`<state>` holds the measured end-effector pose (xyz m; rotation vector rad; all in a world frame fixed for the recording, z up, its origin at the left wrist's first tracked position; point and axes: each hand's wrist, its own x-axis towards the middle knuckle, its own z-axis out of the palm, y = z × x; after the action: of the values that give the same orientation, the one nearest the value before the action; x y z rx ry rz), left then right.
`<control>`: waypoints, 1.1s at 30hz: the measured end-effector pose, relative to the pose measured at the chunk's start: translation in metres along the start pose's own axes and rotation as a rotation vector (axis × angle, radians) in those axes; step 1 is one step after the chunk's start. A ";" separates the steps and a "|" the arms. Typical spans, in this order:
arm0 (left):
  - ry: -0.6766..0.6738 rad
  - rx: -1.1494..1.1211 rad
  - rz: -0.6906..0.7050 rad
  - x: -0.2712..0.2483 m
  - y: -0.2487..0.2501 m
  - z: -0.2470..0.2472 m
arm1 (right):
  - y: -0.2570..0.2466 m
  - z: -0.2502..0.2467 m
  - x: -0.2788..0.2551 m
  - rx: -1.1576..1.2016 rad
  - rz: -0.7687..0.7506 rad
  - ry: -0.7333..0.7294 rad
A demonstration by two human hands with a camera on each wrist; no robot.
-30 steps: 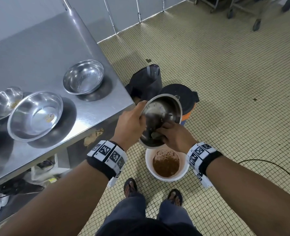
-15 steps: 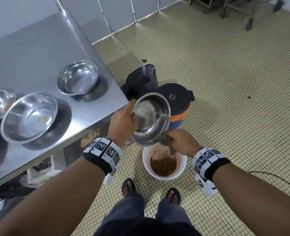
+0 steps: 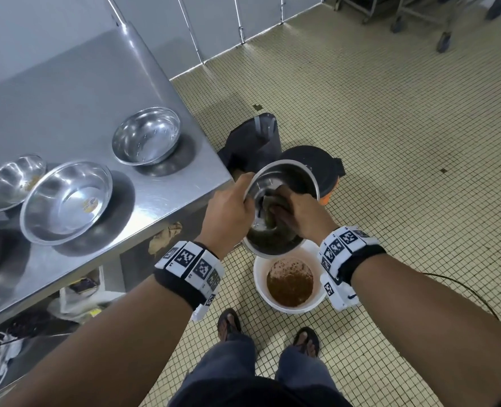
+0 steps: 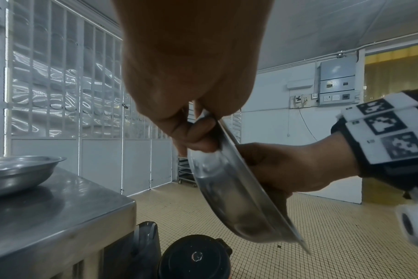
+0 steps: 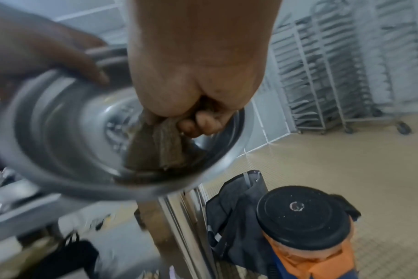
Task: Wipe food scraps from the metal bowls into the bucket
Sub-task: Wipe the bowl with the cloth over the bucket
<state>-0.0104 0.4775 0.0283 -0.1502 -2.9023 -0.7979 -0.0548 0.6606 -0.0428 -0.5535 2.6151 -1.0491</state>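
My left hand (image 3: 231, 210) grips the rim of a metal bowl (image 3: 290, 177), tilted steeply over the white bucket (image 3: 316, 302) on the floor, which holds brown scraps. In the left wrist view my fingers (image 4: 191, 136) curl round the bowl's (image 4: 232, 203) edge. My right hand (image 3: 302, 215) is inside the bowl and clutches a dark brownish cloth (image 3: 268, 214) against its inner wall. The right wrist view shows the cloth (image 5: 157, 149) bunched in my curled fingers (image 5: 203, 122) inside the bowl (image 5: 60, 132).
Several more metal bowls (image 3: 146, 136) (image 3: 67, 201) (image 3: 14, 180) stand on the steel table (image 3: 67, 92) to my left. A black-lidded orange container (image 3: 322, 168) and a dark bag (image 3: 255, 142) sit on the tiled floor behind the bucket. Wheeled racks (image 5: 334, 75) stand far off.
My right hand with the cloth dropped below the bowl's lower rim half a second ago and has come back up inside the bowl. The bowl stays tilted over the bucket.
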 end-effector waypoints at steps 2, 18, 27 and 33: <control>-0.003 0.005 -0.001 0.000 0.001 -0.003 | -0.002 0.003 -0.003 -0.082 -0.016 -0.025; -0.019 0.006 -0.010 -0.001 0.003 -0.004 | 0.014 0.015 -0.014 -0.350 -0.172 0.135; -0.018 -0.019 -0.075 0.001 0.001 -0.013 | 0.023 0.019 -0.022 -0.451 -0.319 0.113; -0.010 -0.019 -0.079 0.001 0.001 -0.013 | 0.020 0.023 -0.030 -0.347 -0.329 0.068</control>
<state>-0.0100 0.4719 0.0402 -0.0412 -2.9267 -0.8400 -0.0241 0.6730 -0.0699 -1.0735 2.8486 -0.7032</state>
